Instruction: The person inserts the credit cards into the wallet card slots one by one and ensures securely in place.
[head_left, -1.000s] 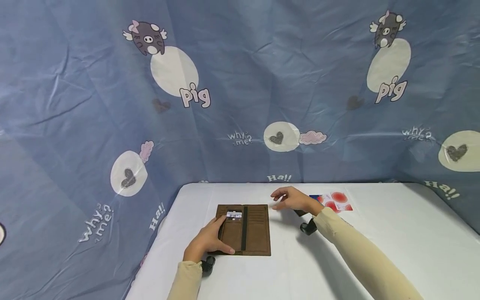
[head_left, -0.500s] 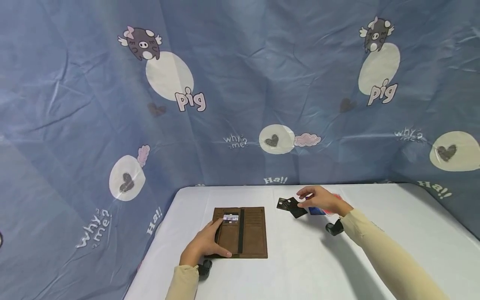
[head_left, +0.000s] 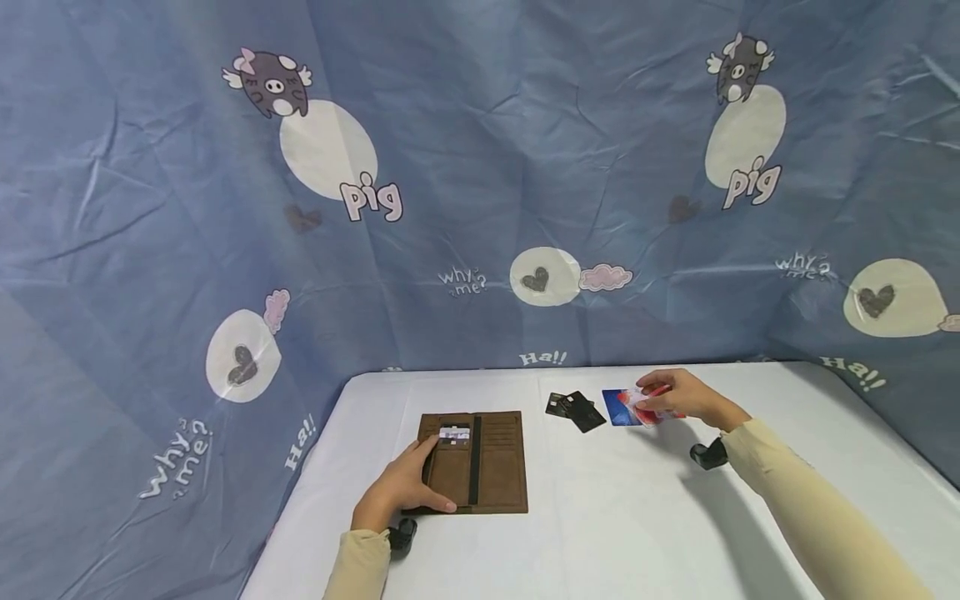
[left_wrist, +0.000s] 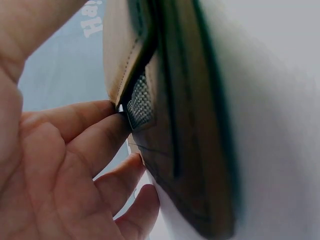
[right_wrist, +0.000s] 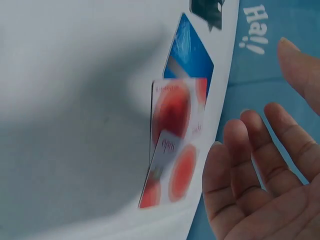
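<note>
A brown bifold wallet [head_left: 502, 475] lies spread flat on the white table, with a dark elastic band [head_left: 475, 467] down its middle. A card [head_left: 454, 433] shows in its upper left slot. My left hand [head_left: 397, 485] holds the wallet's left side, fingers along the left edge and thumb at the bottom edge. In the left wrist view the fingertips touch the wallet's brown edge. Over two overlapping red-and-white cards [right_wrist: 176, 112] hovers my right hand [head_left: 692, 400], fingers loosely bent, apart from the cards in the right wrist view. A blue card [head_left: 617, 408] lies partly under them.
Two overlapping black cards [head_left: 583, 412] lie between the wallet and the blue card. Behind the white table [head_left: 585, 533] hangs a blue printed curtain [head_left: 450, 167]. Each wrist bears a small black camera.
My right hand has moved right, from beside the wallet, past the black cards, to above the red-and-white cards. The left hand stays on the wallet. The head view has shifted slightly.
</note>
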